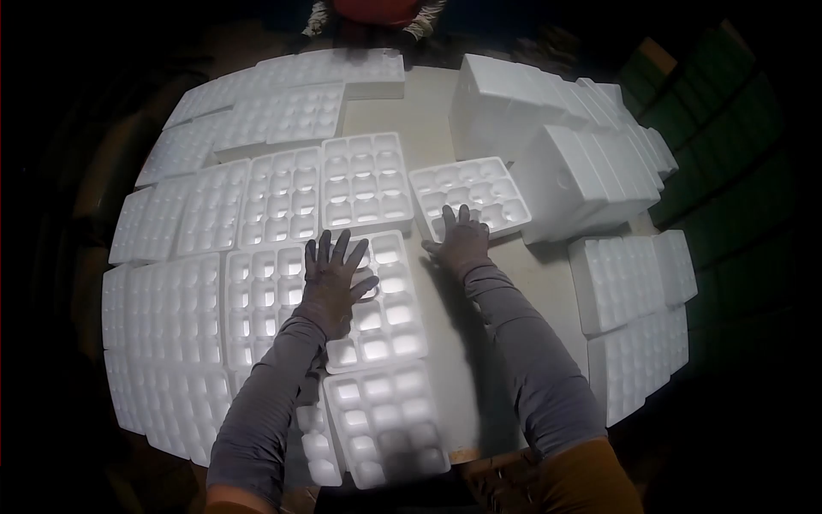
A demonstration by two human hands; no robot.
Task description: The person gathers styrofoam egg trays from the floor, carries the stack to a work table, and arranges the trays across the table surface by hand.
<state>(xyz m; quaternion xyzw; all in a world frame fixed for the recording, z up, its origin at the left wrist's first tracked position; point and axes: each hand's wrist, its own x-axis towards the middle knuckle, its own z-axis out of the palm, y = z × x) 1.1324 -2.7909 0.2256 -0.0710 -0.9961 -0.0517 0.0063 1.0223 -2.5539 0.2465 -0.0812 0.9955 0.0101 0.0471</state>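
White foam trays with rows of square hollows cover much of the table. My left hand, fingers spread, lies over a foam tray and reaches the edge of its neighbour. Whether it presses on them or hovers just above, I cannot tell. Farther right, my right hand is at the near edge of a separate, slightly turned tray. Its fingers are apart, with the fingertips over the front hollows. Neither hand is closed around anything.
White foam boxes stand in rows at the back right. More hollowed trays sit at the right edge. Another tray lies near the front edge of the pale table. Across the table is another person.
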